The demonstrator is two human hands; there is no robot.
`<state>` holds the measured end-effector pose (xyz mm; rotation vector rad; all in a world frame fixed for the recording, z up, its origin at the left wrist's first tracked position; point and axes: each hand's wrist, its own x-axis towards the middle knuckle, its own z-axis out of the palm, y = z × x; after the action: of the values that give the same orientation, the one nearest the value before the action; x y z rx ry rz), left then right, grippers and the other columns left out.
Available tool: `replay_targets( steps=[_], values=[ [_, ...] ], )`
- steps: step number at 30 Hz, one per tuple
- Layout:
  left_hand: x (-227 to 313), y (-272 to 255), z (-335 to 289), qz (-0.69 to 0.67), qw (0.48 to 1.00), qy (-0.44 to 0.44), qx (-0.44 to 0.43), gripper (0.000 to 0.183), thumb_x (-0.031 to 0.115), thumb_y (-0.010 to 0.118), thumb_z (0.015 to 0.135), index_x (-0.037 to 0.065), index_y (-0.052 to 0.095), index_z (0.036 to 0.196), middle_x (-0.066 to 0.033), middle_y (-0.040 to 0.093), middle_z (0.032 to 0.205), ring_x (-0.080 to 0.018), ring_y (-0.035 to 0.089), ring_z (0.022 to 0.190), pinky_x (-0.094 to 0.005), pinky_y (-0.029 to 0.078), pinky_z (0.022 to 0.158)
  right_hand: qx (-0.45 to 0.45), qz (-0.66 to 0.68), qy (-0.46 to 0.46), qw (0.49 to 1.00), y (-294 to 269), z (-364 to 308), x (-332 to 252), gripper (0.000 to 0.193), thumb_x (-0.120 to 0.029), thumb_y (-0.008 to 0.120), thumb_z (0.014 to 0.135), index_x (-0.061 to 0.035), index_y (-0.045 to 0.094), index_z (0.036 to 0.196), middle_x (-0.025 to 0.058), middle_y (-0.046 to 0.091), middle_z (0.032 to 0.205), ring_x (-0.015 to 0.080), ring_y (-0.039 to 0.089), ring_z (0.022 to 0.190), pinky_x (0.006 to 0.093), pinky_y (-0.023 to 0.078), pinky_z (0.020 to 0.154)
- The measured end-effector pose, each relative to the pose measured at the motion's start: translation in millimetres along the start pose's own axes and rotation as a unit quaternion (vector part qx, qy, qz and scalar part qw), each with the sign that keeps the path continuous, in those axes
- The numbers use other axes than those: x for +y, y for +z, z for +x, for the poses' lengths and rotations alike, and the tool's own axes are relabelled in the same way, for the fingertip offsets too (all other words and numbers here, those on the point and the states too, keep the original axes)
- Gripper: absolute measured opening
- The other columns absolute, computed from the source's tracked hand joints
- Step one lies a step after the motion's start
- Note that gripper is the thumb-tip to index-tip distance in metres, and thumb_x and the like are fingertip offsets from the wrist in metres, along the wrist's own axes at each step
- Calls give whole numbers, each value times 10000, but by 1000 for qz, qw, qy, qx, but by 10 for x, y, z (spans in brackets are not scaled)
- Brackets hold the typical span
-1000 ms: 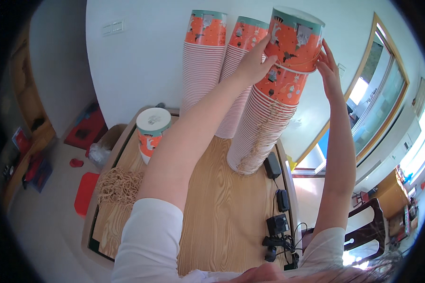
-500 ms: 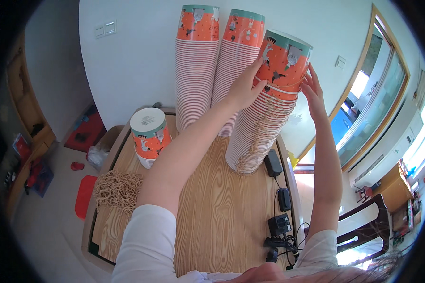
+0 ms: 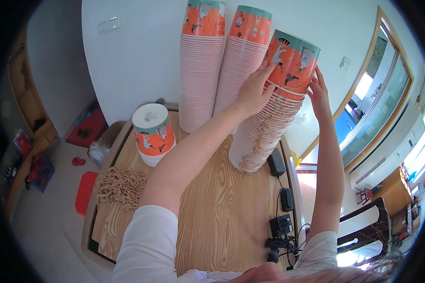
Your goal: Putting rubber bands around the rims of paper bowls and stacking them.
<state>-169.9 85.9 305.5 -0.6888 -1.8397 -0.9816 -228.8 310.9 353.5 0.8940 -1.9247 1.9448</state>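
Note:
A tall nested stack of paper buckets (image 3: 259,137) leans a little to the right, its top bucket (image 3: 295,63) upside down, orange and green with animal prints. My left hand (image 3: 256,92) grips the lower left side of that top bucket, thumb near its rim. On the opposite side my right hand (image 3: 319,94) curls its fingers round the rim, partly hidden behind it. Tan cords (image 3: 262,134) run down the front of the stack, and one thin loop crosses the top bucket near its rim. A loose heap of tan cords (image 3: 120,187) lies on the table's left side.
Two more tall bucket stacks (image 3: 202,80) (image 3: 243,70) stand against the wall. A short bucket stack (image 3: 153,134) is at the table's back left. Black power adapters (image 3: 281,225) and cables line the right edge of the wooden table (image 3: 217,212). A dark chair (image 3: 368,226) stands to the right.
The view has shifted slightly. My left hand's fingers have moved a little on the top bucket, and my right hand sits slightly lower against its rim. Both hands remain at the same stack.

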Motion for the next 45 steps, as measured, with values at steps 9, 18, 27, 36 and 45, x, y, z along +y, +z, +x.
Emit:
replay_targets(
  steps=[9, 18, 27, 36, 45],
  values=[
    [-15, 50, -184, 58, 998, 23, -8, 652, 92, 608, 831, 54, 334, 1422, -261, 334, 1437, -389, 375, 1305, -418, 325, 1082, 32, 18, 23, 999, 50, -94, 149, 674, -181, 484, 885, -149, 204, 1497, 132, 390, 1436, 251, 380, 1313, 435, 297, 1079],
    [77, -105, -384, 112, 992, 53, -13, 607, 38, 625, 768, 56, 428, 1342, -230, 393, 1396, -379, 405, 1273, -435, 343, 1059, 205, -283, -286, 892, 491, -514, -33, 202, -15, 572, 836, -24, 603, 1035, 101, 608, 1034, 215, 565, 1022, 357, 440, 908],
    [290, -1101, -1669, 164, 983, -74, 40, 344, 22, 594, 823, 67, 567, 1163, -138, 531, 1251, -322, 483, 1198, -413, 384, 1007, 31, -306, -368, 877, 1387, -1043, -44, 253, 80, 573, 742, -22, 602, 972, 132, 589, 1005, 305, 546, 968, 376, 434, 852],
    [-1005, -2618, -2910, 216, 876, -365, 229, 229, 44, 562, 853, 16, 572, 1080, -109, 622, 1024, -234, 607, 962, -343, 490, 791, -188, -7, 77, 979, 2819, -1682, 1796, 188, -25, 605, 836, -37, 610, 1024, 33, 620, 879, 148, 589, 789, 275, 483, 725],
    [-1743, -2844, -3085, 31, 743, -656, 129, 158, 140, 592, 875, -8, 626, 917, -54, 602, 725, -128, 525, 555, -291, 438, 499, -142, 59, 385, 910, 3485, -1563, 2485, 172, -192, 631, 873, -62, 639, 986, 1, 615, 796, 89, 564, 678, 229, 434, 569]
  ],
)
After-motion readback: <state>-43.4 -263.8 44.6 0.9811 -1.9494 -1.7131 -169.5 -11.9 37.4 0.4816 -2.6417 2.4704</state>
